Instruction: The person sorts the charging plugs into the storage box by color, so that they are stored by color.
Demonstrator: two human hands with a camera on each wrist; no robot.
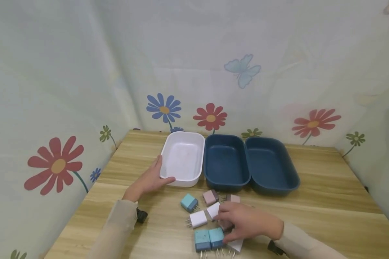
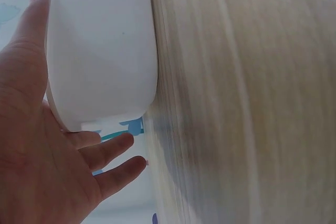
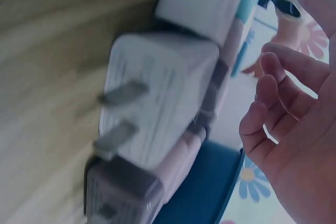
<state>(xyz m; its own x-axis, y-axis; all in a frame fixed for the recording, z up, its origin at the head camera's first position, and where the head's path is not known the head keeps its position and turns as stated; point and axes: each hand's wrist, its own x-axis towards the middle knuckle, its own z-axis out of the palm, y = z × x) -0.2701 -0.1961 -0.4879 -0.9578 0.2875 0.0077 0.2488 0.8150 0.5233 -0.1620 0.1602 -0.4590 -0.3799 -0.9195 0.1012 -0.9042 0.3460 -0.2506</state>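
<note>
White bin (image 1: 183,160) beside blue bin (image 1: 226,162), surface (image 1: 134,153) leftward; long axis front-to-back; left hand (image 1: 150,180) fingers apart; right hand (image 1: 250,220) fingers bent near plugs (image 1: 198,219)

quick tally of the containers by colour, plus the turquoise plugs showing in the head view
white container: 1
dark blue containers: 2
turquoise plugs in sight: 3
total: 6

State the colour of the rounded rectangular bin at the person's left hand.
White; the bin shows best in the head view.
</note>
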